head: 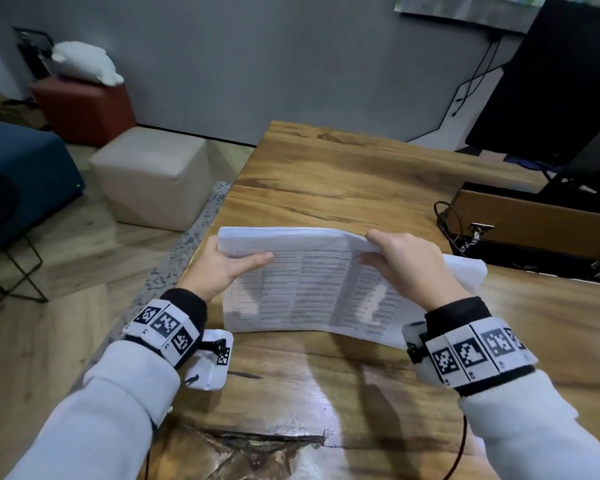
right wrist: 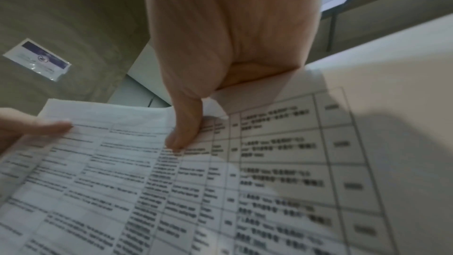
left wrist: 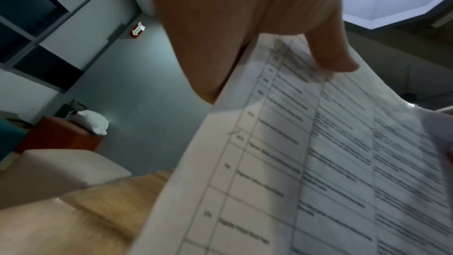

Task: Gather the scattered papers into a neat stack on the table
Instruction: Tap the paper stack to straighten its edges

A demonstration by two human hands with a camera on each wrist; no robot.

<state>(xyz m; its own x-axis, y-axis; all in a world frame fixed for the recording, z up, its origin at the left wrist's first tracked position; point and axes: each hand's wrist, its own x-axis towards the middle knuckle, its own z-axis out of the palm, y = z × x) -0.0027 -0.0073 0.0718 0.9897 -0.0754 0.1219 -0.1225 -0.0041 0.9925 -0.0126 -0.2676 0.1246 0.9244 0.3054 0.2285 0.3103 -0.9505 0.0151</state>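
Observation:
A bundle of white printed papers [head: 309, 289] with tables of text stands tilted on its near long edge on the wooden table [head: 343, 174]. My left hand [head: 222, 265] grips the bundle's left edge, thumb on the front sheet. My right hand [head: 406, 261] grips the top right part, thumb on the front, fingers behind. The sheets bow between the hands. In the left wrist view the left thumb [left wrist: 328, 53] presses on the papers [left wrist: 318, 162]. The right wrist view shows the right thumb [right wrist: 183, 129] on the papers [right wrist: 171, 191], with a second sheet fanned out to the right.
A brown box [head: 534, 216] with cables lies on the table's right side, a black monitor [head: 551, 81] behind it. Off the table's left edge stand a beige pouf [head: 153, 174], a red cube seat [head: 84, 109] with a white cushion, and a blue sofa [head: 21, 174].

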